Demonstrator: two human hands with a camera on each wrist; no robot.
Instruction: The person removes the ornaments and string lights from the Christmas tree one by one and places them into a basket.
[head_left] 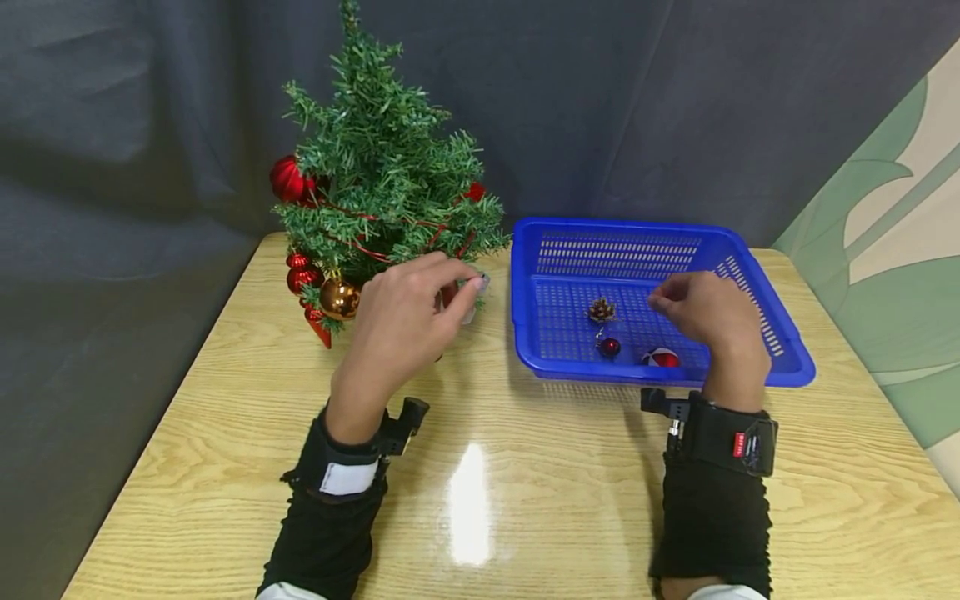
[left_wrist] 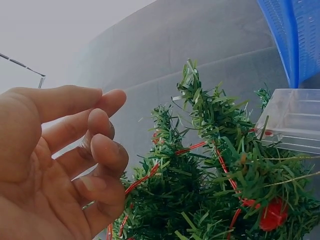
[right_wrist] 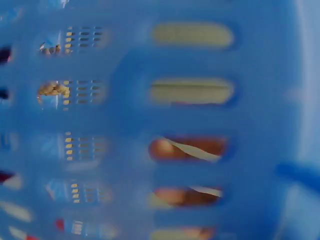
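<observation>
My left hand [head_left: 408, 312] is raised in front of a small green artificial Christmas tree [head_left: 382, 167]. In the left wrist view its fingers are loosely bent, thumb near the index finger, and nothing shows between them. A clear plastic block [left_wrist: 292, 120] appears beside the branches there, partly behind this hand in the head view. My right hand [head_left: 712, 312] hovers over the right side of a blue plastic basket [head_left: 525, 333], fingers loosely bent and thumb close to the index finger, no object visible in it. The basket wall [right_wrist: 130, 115] mostly hides it in the right wrist view.
In the basket lie a pine cone [head_left: 601, 311], a small dark red ball [head_left: 609, 347] and a red and white ornament [head_left: 662, 358]. The tree carries a red ball [head_left: 291, 179], a gold ball [head_left: 340, 299] and red cord [head_left: 367, 249]. A dark curtain [head_left: 570, 108] hangs behind.
</observation>
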